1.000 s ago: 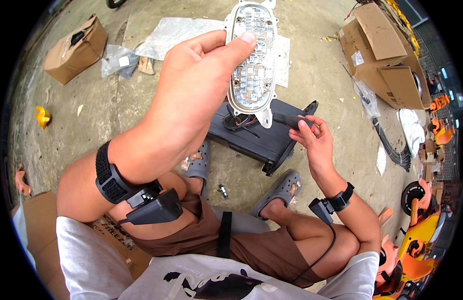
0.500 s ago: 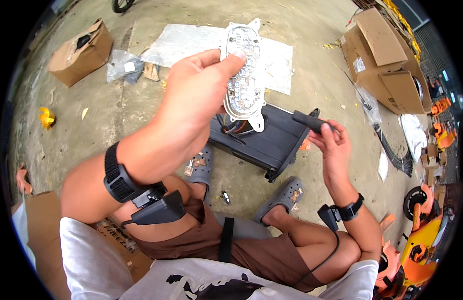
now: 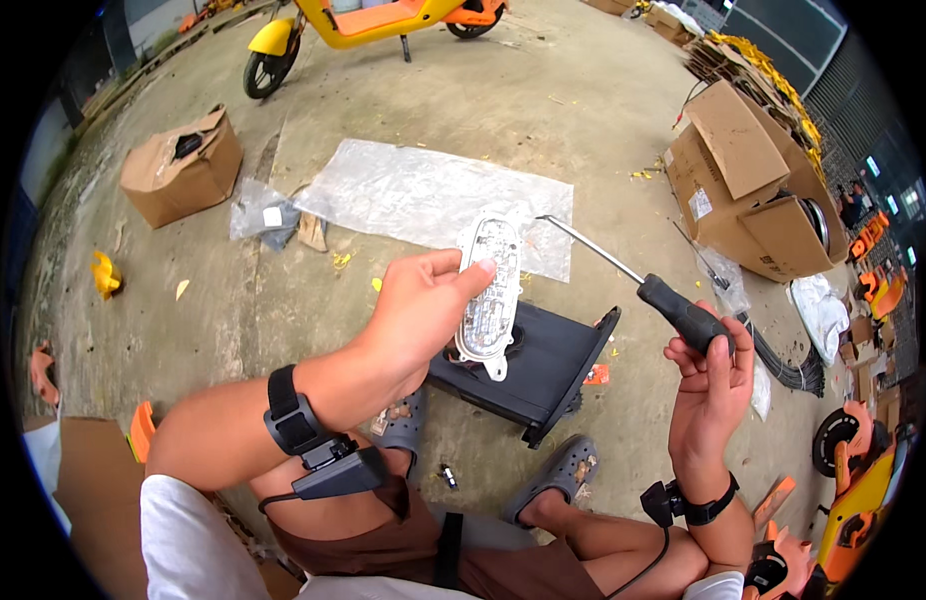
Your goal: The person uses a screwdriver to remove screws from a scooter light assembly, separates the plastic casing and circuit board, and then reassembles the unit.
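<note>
My left hand (image 3: 418, 315) pinches an oval light unit (image 3: 495, 325), a flat clear-lensed lamp with a pale rim and mounting tabs. The thumb presses on its front, and the other fingers are mostly behind it. My right hand (image 3: 711, 385) is closed around the black handle of a screwdriver (image 3: 673, 305). Its long metal shaft slants up to the left, with the dark tip close to the lamp's upper tab; whether they touch I cannot tell. Below the lamp, a black plastic housing (image 3: 498, 390) lies on the ground in front of my feet, partly hidden by the lamp and my left hand.
Clear plastic sheeting (image 3: 413, 190) lies flat beyond the lamp. An open carton (image 3: 728, 215) stands right, with black cables (image 3: 788, 370) nearby; a smaller carton (image 3: 183, 170) stands left. A yellow scooter (image 3: 383, 25) is parked at the back. A small dark part (image 3: 448, 477) lies between my feet.
The screwdriver has swung so its shaft now reaches toward the lamp's upper tab. My view has tilted up, bringing in the scooter. The lamp stays in my left hand.
</note>
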A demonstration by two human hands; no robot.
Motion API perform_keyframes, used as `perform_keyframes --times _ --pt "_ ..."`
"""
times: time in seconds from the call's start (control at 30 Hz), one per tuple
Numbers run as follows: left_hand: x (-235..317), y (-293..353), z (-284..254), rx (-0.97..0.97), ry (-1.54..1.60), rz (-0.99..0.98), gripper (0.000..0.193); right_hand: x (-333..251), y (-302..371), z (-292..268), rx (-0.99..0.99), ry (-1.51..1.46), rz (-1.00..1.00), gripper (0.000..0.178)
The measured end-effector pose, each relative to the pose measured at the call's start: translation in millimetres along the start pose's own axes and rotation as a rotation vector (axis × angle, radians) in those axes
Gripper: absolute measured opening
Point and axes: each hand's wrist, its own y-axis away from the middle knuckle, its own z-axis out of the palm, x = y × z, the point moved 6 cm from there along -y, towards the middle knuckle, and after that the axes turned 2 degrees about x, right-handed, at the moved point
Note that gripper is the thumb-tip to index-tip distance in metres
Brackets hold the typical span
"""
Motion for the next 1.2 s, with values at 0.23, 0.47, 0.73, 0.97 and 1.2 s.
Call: perform_keyframes --times 0.23,0.47,0.73,0.97,1.2 --pt "-2 -2 4 -0.031 -0.036 -0.004 0.023 -7 7 7 -0.107 0.043 -0.082 0.030" --pt "-3 0 3 -0.045 -0.061 -0.018 0.023 -9 13 14 -0.156 0.070 -0.144 0.031" --pt "-6 1 9 -0.066 -0.066 -0.041 0.023 -9 19 13 -0.234 0.231 -0.275 0.037" --pt "-6 3 10 -0.051 -0.083 -0.043 0.022 -13 23 12 -0.269 0.319 -0.352 0.037" --pt "-4 6 11 -0.057 -0.121 -0.031 0.022 -15 26 11 -0.288 0.347 -0.390 0.037"
